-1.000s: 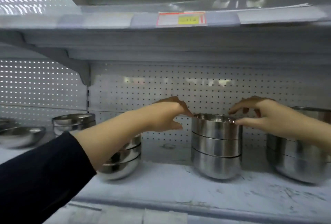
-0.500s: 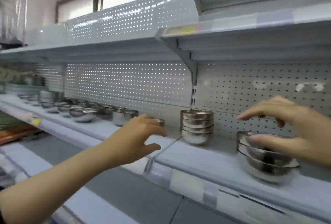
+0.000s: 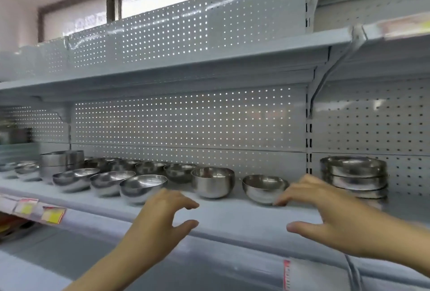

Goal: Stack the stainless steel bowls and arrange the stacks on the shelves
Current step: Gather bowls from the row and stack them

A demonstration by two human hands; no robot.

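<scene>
Stainless steel bowls stand loose along a pale grey shelf [image 3: 232, 218] backed by perforated panel [image 3: 186, 123]. Nearest the hands are two single bowls: a deep, straight-sided one [image 3: 213, 181] and, at its 3 o'clock, a shallower round bowl [image 3: 264, 188]. At 9 o'clock from the deep bowl runs a front row of three wide bowls [image 3: 143, 187], with more behind them that blur together, so an exact total cannot be told. Far to the left a taller stack of steel bowls [image 3: 61, 162] rises above the rest. Past the upright at 3 o'clock sits one stack of wide bowls [image 3: 354, 176], about four rims showing.

Two bare hands reach over the shelf's front edge. The left hand [image 3: 162, 216] hovers with fingers and thumb spread in a wide curve, holding nothing, the deep bowl at its 1 o'clock. The right hand [image 3: 325, 216] is likewise spread wide and holds nothing; its fingertips [image 3: 280, 202] lie against or just beside the lower side of the shallower round bowl. Three yellow price tags [image 3: 52, 215] hang on the shelf edge at lower left.
</scene>
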